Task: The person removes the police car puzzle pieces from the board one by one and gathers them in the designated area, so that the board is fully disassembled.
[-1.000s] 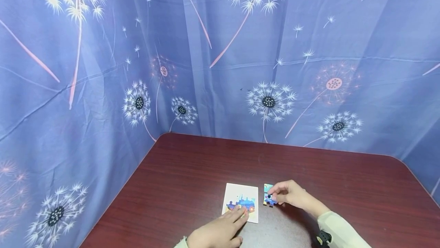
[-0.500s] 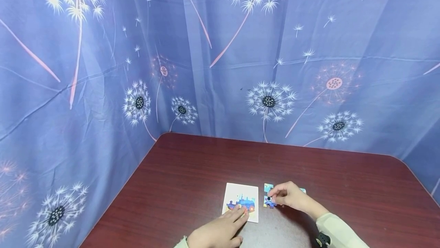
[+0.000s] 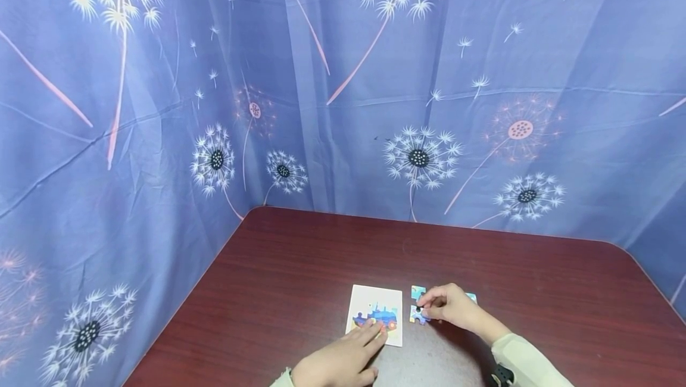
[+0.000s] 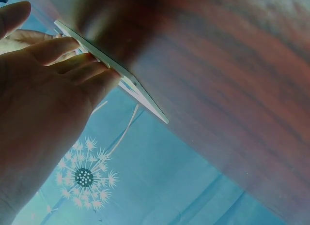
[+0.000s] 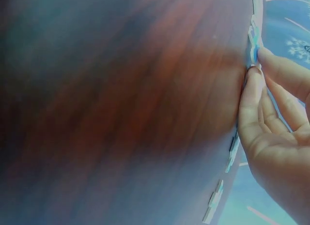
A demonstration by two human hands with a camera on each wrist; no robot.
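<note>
My left hand [image 3: 343,357] lies with its fingers extended on a white puzzle board [image 3: 367,295] printed with a blue vehicle. In the left wrist view the fingertips touch the face of this thin board [image 4: 131,82]. To the right of the board, my right hand [image 3: 452,306] pinches a small blue puzzle piece [image 3: 415,318] between thumb and forefinger, at table level. The right wrist view shows this puzzle piece [image 5: 253,41] edge-on at the fingertips. Just beyond it lies a light blue puzzle piece [image 3: 418,292], apart from it. The right fingers hide part of the held piece.
Another puzzle piece [image 3: 471,296] shows partly from behind the right hand. In the right wrist view, loose pieces [image 5: 213,203] lie flat along the table. The dark red tabletop [image 3: 321,244] ends at a blue dandelion curtain [image 3: 343,155] at the back and left.
The pinched puzzle piece has shifted slightly toward me, and a gap now shows between it and the light blue one. A piece behind the right hand has come into view. The left hand stays put.
</note>
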